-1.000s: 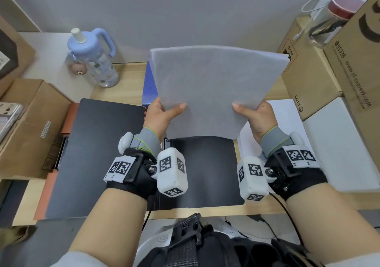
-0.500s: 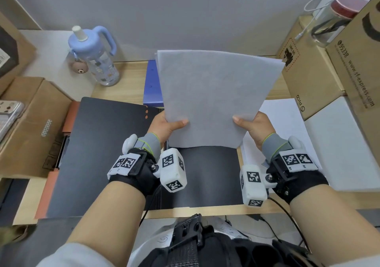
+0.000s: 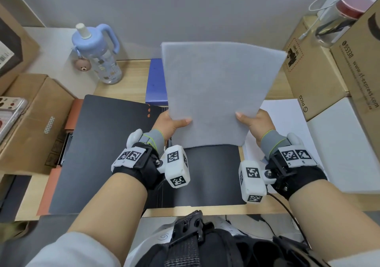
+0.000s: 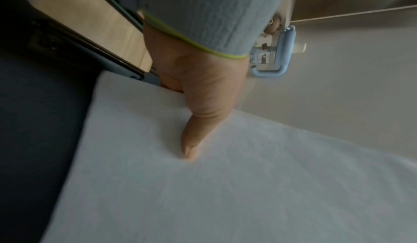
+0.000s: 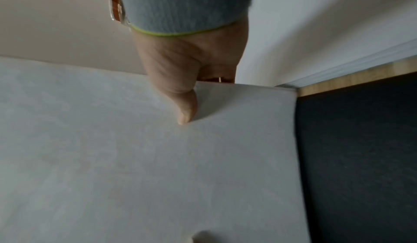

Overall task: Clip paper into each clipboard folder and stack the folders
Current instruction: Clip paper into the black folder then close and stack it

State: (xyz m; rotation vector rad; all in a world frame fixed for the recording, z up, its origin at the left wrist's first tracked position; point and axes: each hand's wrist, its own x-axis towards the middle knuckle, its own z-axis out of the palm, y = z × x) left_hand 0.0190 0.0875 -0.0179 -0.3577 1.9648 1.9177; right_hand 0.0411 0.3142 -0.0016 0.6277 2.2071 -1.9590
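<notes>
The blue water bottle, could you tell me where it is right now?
In the head view the blue water bottle stands upright at the far left, against the wall, left of the held paper.

centre of wooden desk [image 3: 125, 75] taken by open black clipboard folder [image 3: 107, 153], lying flat, low to pass over. held white paper sheet [image 3: 220, 90] raised above its right half, blocking reach to blue folder [image 3: 156, 81] behind. left flank hemmed by brown cardboard box [image 3: 35, 120]; pale blue handled water bottle [image 3: 98, 55] upright at far left. right flank walled by tall cardboard cartons [image 3: 312, 77]; flat white paper stack [image 3: 287, 123] between.
</notes>
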